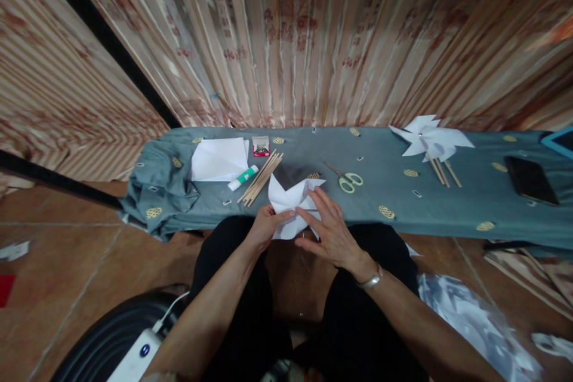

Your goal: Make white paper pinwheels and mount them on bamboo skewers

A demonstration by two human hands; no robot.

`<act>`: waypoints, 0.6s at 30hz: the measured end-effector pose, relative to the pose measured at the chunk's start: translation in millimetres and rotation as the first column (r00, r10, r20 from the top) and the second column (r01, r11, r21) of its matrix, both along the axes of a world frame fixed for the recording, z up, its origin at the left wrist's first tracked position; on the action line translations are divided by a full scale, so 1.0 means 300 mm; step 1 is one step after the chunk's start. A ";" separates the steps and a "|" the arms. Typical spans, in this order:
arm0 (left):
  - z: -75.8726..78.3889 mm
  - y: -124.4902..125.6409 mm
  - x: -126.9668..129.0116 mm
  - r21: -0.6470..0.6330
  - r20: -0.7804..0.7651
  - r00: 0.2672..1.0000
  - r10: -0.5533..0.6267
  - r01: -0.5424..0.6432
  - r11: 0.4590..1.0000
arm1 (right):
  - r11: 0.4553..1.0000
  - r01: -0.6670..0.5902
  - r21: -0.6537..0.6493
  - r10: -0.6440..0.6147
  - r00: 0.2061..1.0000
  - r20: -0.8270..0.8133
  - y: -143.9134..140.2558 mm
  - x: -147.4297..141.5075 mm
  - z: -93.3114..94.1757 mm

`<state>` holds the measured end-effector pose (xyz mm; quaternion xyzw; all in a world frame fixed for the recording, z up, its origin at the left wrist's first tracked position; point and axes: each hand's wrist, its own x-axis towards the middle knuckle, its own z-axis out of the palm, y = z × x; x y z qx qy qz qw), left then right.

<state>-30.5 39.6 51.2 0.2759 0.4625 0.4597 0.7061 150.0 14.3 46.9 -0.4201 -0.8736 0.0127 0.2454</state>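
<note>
counter [394, 191] under grey cloth | we hold a folded paper [290, 206] at its near edge | left hand [264, 225] pinches the paper's left side | right hand [329, 228] lies spread, fingers on the paper | paper stack [219, 159], pinwheels [430, 138], phone [530, 179] behind | sticks [260, 178], scissors [347, 179], glue [242, 178] near

The right hand [329, 230] hides part of the folded paper [290, 203].
</note>
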 end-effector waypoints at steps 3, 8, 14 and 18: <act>-0.003 0.003 0.011 0.018 0.007 0.999 0.034 -0.034 0.999 | 1.000 0.004 -0.012 -0.005 0.999 -0.039 0.007 -0.003 -0.003; -0.022 0.008 0.021 0.027 0.018 0.997 0.075 -0.076 0.997 | 0.999 -0.008 -0.045 0.004 0.994 -0.105 0.014 0.001 0.000; -0.031 0.008 0.027 0.015 0.052 0.994 0.097 -0.098 0.995 | 0.998 -0.037 -0.049 0.029 0.986 -0.165 0.016 -0.001 0.003; -0.033 0.008 0.033 -0.007 0.038 0.993 0.109 -0.109 0.994 | 0.998 -0.048 -0.038 0.040 0.982 -0.182 0.018 -0.006 0.013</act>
